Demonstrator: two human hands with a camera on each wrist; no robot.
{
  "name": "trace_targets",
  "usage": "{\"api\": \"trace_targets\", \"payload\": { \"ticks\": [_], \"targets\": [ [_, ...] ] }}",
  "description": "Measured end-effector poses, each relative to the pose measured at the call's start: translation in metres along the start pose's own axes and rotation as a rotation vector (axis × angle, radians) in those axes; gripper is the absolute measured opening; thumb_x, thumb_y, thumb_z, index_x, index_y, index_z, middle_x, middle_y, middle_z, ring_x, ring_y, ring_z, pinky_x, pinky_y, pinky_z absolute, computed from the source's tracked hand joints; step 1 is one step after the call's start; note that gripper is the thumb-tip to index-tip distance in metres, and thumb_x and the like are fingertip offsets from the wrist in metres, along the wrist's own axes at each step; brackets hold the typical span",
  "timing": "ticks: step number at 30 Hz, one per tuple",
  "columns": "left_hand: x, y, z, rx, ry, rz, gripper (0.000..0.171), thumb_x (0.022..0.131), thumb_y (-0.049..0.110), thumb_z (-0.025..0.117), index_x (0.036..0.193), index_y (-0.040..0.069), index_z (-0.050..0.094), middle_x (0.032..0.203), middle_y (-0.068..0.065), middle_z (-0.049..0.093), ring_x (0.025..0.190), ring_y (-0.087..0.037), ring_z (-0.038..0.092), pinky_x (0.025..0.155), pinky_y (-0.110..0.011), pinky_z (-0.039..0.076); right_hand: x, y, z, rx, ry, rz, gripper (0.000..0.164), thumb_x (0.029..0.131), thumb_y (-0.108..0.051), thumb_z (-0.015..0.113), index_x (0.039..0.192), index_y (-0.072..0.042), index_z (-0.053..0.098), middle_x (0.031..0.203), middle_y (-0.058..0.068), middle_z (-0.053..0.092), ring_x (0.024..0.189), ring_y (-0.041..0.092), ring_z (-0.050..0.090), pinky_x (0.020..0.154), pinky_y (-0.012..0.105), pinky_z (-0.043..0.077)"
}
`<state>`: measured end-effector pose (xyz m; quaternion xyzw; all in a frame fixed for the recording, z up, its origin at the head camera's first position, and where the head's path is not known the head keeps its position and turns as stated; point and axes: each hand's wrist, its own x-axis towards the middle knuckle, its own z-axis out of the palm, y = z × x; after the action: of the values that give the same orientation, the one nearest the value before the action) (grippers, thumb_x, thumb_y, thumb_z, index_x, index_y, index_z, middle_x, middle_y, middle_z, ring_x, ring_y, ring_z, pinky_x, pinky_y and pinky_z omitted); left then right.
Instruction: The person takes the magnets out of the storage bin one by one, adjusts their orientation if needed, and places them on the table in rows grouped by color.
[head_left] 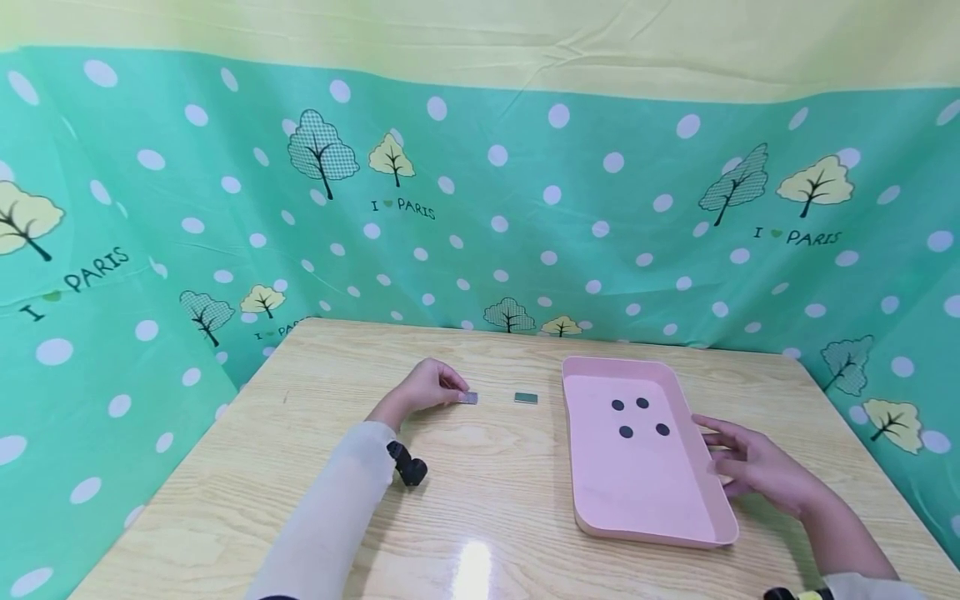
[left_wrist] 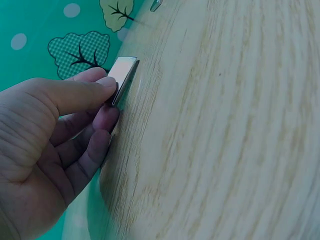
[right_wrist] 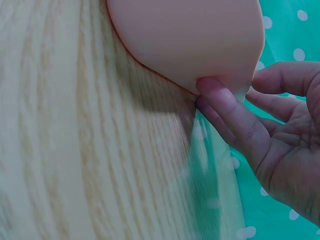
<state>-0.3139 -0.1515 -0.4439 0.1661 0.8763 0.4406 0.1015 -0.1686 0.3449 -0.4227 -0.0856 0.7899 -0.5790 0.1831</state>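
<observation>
Between the thumb and fingers of my left hand [head_left: 431, 386] is a small flat rectangular piece [left_wrist: 122, 72] with a shiny, mirror-like face and a dark edge. The hand pinches it by one end, low over the wooden table. A similar rectangular piece [head_left: 526, 398] lies a little to its right. My right hand [head_left: 765, 467] is at the outer right side of a pink tray [head_left: 652, 492]. In the right wrist view, the thumb [right_wrist: 217, 92] presses on the tray's outer wall, low near the table, and the other fingers are spread along that side.
Several black discs [head_left: 626, 432] lie in the far half of the tray, apart from one another. Wooden table [head_left: 247, 492] surface extends around the tray and pieces. A green polka-dot curtain [head_left: 487, 200] hangs behind the table and along its sides.
</observation>
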Motion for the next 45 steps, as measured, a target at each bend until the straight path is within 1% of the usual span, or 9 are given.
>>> {"api": "trace_targets", "payload": {
  "ticks": [5, 11, 19, 23, 27, 33, 35, 40, 45],
  "targets": [
    [0.000, -0.001, 0.000, 0.030, 0.001, 0.018, 0.011, 0.083, -0.001, 0.073, 0.090, 0.007, 0.077, 0.086, -0.002, 0.071, 0.069, -0.013, 0.057, 0.057, -0.025, 0.049, 0.000, -0.001, 0.001, -0.004, 0.006, 0.013, 0.070, 0.096, -0.003, 0.054, 0.151, 0.009, 0.011, 0.137, 0.042, 0.034, 0.100, 0.028, 0.065, 0.072, 0.050, 0.057],
    [0.002, -0.003, 0.000, 0.056, 0.004, 0.047, 0.013, 0.080, -0.001, 0.076, 0.091, 0.005, 0.077, 0.081, -0.001, 0.069, 0.070, -0.013, 0.057, 0.060, -0.025, 0.051, 0.000, -0.001, 0.001, 0.000, 0.002, 0.013, 0.071, 0.096, -0.003, 0.054, 0.151, 0.009, 0.010, 0.137, 0.043, 0.033, 0.101, 0.029, 0.065, 0.072, 0.050, 0.057],
    [0.004, -0.007, 0.001, 0.089, 0.011, 0.037, 0.013, 0.080, -0.001, 0.076, 0.091, 0.008, 0.077, 0.084, 0.001, 0.069, 0.076, -0.012, 0.059, 0.068, -0.026, 0.051, 0.000, -0.001, 0.001, -0.001, -0.004, 0.016, 0.071, 0.097, -0.004, 0.054, 0.151, 0.009, 0.010, 0.138, 0.042, 0.033, 0.101, 0.027, 0.064, 0.072, 0.050, 0.057],
    [0.005, -0.008, 0.001, 0.091, 0.013, 0.047, 0.014, 0.081, -0.001, 0.075, 0.092, 0.008, 0.076, 0.085, 0.001, 0.069, 0.077, -0.013, 0.059, 0.070, -0.026, 0.051, 0.000, -0.001, 0.001, -0.004, 0.002, 0.021, 0.070, 0.096, -0.004, 0.054, 0.151, 0.008, 0.011, 0.138, 0.042, 0.033, 0.102, 0.027, 0.064, 0.072, 0.049, 0.057],
    [0.005, -0.008, 0.001, 0.076, 0.025, 0.044, 0.015, 0.080, -0.002, 0.075, 0.092, 0.007, 0.076, 0.084, 0.001, 0.068, 0.077, -0.014, 0.058, 0.070, -0.027, 0.051, 0.000, -0.001, 0.001, -0.006, 0.005, 0.023, 0.070, 0.096, -0.003, 0.053, 0.151, 0.008, 0.011, 0.138, 0.041, 0.034, 0.101, 0.027, 0.064, 0.072, 0.049, 0.058],
    [0.004, -0.008, 0.000, 0.022, 0.060, 0.023, 0.016, 0.079, 0.000, 0.077, 0.092, 0.007, 0.076, 0.081, -0.001, 0.066, 0.075, -0.016, 0.057, 0.065, -0.028, 0.051, 0.000, -0.001, 0.001, -0.003, 0.011, 0.031, 0.070, 0.096, -0.003, 0.053, 0.151, 0.008, 0.012, 0.138, 0.042, 0.033, 0.102, 0.029, 0.064, 0.073, 0.049, 0.058],
    [0.004, -0.008, -0.001, 0.019, 0.071, 0.022, 0.015, 0.079, 0.001, 0.078, 0.092, 0.008, 0.076, 0.081, -0.001, 0.066, 0.075, -0.017, 0.057, 0.064, -0.028, 0.051, 0.000, -0.001, 0.001, -0.002, 0.011, 0.032, 0.070, 0.096, -0.002, 0.053, 0.151, 0.007, 0.011, 0.138, 0.042, 0.033, 0.102, 0.030, 0.064, 0.073, 0.049, 0.058],
    [0.003, -0.002, -0.001, -0.011, 0.092, 0.016, 0.015, 0.080, 0.003, 0.078, 0.093, 0.008, 0.075, 0.082, -0.002, 0.066, 0.076, -0.018, 0.058, 0.062, -0.028, 0.051, 0.000, -0.001, 0.002, -0.006, 0.022, 0.033, 0.071, 0.096, -0.002, 0.054, 0.152, 0.007, 0.012, 0.139, 0.042, 0.032, 0.102, 0.030, 0.064, 0.072, 0.048, 0.058],
    [0.000, 0.004, 0.000, -0.061, 0.086, 0.013, 0.016, 0.081, 0.003, 0.076, 0.096, 0.005, 0.075, 0.084, -0.004, 0.066, 0.074, -0.018, 0.058, 0.058, -0.029, 0.052, 0.000, 0.000, 0.002, -0.009, 0.037, 0.039, 0.071, 0.095, -0.002, 0.054, 0.152, 0.006, 0.014, 0.139, 0.042, 0.033, 0.102, 0.032, 0.063, 0.072, 0.048, 0.058]
  ]
}}
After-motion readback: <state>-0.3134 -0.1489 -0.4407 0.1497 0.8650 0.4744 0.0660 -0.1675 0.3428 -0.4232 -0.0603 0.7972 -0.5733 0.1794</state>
